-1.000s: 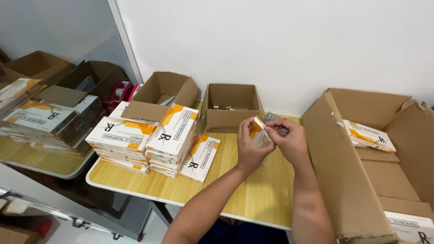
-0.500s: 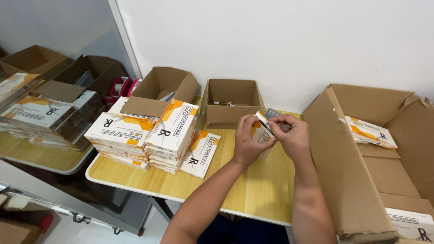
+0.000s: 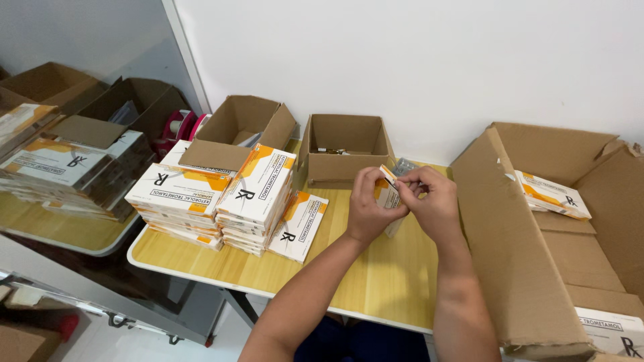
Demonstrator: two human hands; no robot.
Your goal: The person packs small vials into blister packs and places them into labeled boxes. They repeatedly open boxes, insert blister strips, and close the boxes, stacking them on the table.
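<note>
Both hands meet over the wooden table (image 3: 376,281). My left hand (image 3: 365,208) grips a small white and orange carton (image 3: 388,194) held upright. My right hand (image 3: 433,201) pinches the carton's open top flap, with a silvery blister pack (image 3: 405,165) showing just behind the fingers. How far the pack sits inside the carton is hidden by my fingers.
Two stacks of flat white and orange cartons (image 3: 221,198) stand at the left, one more (image 3: 298,226) leaning against them. Two small open cardboard boxes (image 3: 345,147) sit at the back. A large open cardboard box (image 3: 537,261) with cartons fills the right. Tape rolls (image 3: 180,125) lie far left.
My hands have stayed in the same spot above the table. The fingers have shifted slightly on the carton's top flap, and the view has drifted a little.
</note>
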